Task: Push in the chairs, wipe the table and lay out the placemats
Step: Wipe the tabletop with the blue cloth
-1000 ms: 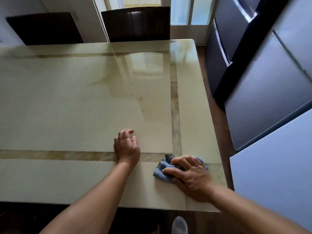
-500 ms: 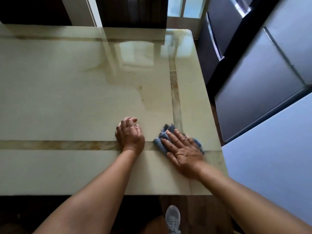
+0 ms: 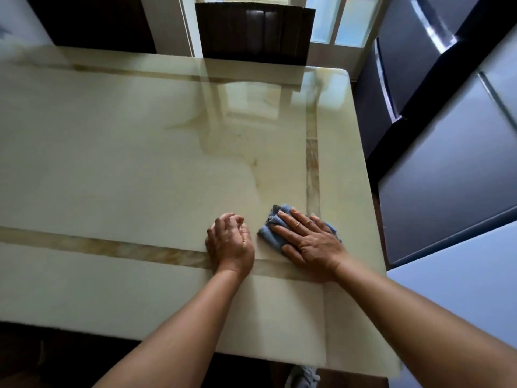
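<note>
Wiping is the step in hand, judging by the scene: the right hand (image 3: 309, 242) lies flat, fingers spread and extended, pressing a crumpled blue cleaning cloth (image 3: 272, 229) down onto the glossy pale-green marble-look table (image 3: 126, 152). This is a palm press, not a pinch; the cloth shows beyond the fingertips and out at the hand's far right side. Just to the left of that press, close but not touching the cloth, the left hand (image 3: 230, 242) rests on the tabletop with its fingers curled loosely under, holding nothing, apparently bracing.

A brown inlaid stripe (image 3: 312, 169) runs away from the pressing fingers toward the far edge, and another crosses beneath both wrists. Far beyond the fingertips, a dark-brown slatted chair back (image 3: 253, 33) stands close against the far table edge, so that chair looks pushed in; a second dark shape at the far left is too cut off to judge. No placemats are visible anywhere.

The next move probably calls for sliding the cloth under steady downward pressure across the wide unwiped stretch left of the hands, shifting the bracing hand out of the path.

No brand, label or writing can be read on the cloth, table or the grey cabinets (image 3: 447, 175) to the right.
</note>
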The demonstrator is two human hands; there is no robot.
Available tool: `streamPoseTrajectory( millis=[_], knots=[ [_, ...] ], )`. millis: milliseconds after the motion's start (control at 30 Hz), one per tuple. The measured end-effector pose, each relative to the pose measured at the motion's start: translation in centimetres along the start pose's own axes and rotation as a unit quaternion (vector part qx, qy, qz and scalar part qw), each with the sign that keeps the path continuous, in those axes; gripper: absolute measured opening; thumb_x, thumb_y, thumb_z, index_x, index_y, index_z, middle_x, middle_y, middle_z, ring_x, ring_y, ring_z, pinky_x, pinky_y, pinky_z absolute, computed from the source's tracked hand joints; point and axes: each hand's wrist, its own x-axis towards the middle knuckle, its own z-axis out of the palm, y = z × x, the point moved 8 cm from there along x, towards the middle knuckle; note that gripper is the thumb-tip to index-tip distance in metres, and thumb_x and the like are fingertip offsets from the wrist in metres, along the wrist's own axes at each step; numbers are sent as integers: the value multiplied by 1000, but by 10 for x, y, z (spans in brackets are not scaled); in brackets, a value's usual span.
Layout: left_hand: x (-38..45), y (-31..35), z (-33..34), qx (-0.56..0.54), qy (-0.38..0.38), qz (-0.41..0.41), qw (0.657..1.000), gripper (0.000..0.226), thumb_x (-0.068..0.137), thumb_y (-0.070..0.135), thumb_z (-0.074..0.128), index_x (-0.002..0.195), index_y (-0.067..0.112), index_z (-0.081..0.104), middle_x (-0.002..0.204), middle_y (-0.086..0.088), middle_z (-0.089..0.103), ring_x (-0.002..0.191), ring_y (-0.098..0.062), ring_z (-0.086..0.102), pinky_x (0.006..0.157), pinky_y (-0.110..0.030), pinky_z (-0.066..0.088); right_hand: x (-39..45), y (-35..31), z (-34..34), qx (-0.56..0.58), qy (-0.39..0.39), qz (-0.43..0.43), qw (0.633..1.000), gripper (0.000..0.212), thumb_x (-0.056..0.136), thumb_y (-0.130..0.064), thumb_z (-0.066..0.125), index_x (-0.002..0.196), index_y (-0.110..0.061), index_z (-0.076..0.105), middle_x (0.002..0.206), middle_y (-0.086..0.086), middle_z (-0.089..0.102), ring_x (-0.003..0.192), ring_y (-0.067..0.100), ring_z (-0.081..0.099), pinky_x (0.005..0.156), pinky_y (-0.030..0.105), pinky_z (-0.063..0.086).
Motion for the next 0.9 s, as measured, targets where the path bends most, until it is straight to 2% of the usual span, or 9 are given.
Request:
streamPoseTrajectory(
  millis=[67, 233, 433, 500, 600, 667, 733, 833, 900],
  knots=[
    [7, 0, -2, 12, 3, -12, 1000, 24, 93, 26, 41, 106, 20, 60, 125, -3, 52, 118, -26, 41, 100, -34, 27, 26, 25, -10, 2, 5, 29, 1000, 82, 72, -74, -17, 146, -43, -3, 151, -21, -14, 144, 6, -15, 117, 32, -5],
    [43, 3, -17, 35, 49, -7, 998, 41, 81, 32, 28, 100, 18, 62, 112, -6, 60, 108, -29, 47, 90, -35, 31, 92, 110, -40, 30, 8, 142, 989, 57, 98, -52, 16, 150, -36, 2, 160, -8, -10, 147, 13, -10, 119, 35, -2],
    [92, 2, -29, 18, 89, 4, 996, 57, 77, 41, 17, 96, 12, 62, 104, -11, 63, 100, -34, 51, 89, -38, 37, 137, 148, -52, 84, 48, 290, 952, 55, 100, -45, 16, 152, -32, 1, 160, -3, -13, 147, 19, -10, 118, 42, -4],
    [111, 8, -28, -2, 92, 4, 996, 59, 77, 42, 16, 98, 10, 62, 105, -13, 62, 101, -35, 50, 91, -37, 35, 142, 117, -46, 80, 29, 258, 962, 56, 99, -46, 10, 152, -30, -3, 158, -3, -19, 146, 19, -17, 118, 42, -6],
    [134, 20, -24, -29, 105, 11, 994, 59, 78, 41, 19, 98, 7, 62, 104, -16, 62, 99, -37, 51, 90, -34, 31, 140, 21, -29, 90, 11, 92, 992, 62, 91, -48, -2, 150, -30, -6, 156, -5, -21, 141, 16, -25, 117, 37, -9],
    [149, 25, -27, -38, 129, 20, 991, 56, 79, 39, 22, 97, 5, 63, 102, -18, 63, 97, -38, 53, 88, -33, 30, 129, -37, -21, 81, 36, -58, 994, 59, 94, -50, 11, 149, -32, 15, 158, -4, 5, 144, 19, -5, 117, 35, -1],
    [165, 25, -32, -41, 151, 20, 987, 53, 81, 37, 24, 98, 6, 63, 101, -18, 64, 95, -38, 53, 86, -33, 30, 135, -47, -24, 49, 18, -120, 991, 51, 98, -50, 15, 141, -35, 37, 150, -8, 35, 140, 15, 25, 112, 36, 19],
    [181, 10, -43, -34, 187, 6, 982, 51, 82, 35, 26, 97, 3, 62, 99, -20, 63, 93, -40, 54, 85, -33, 29, 183, -13, -47, -2, 17, -173, 985, 57, 94, -56, 6, 147, -40, 23, 156, -13, 10, 144, 9, 5, 118, 33, 9],
    [188, -5, -51, -12, 201, -5, 980, 52, 81, 35, 25, 98, 2, 62, 100, -20, 63, 94, -41, 54, 86, -35, 31, 230, 36, -62, 26, 16, -82, 996, 60, 92, -58, 7, 149, -39, 9, 158, -14, -5, 146, 8, -8, 117, 31, -2]
  ],
)
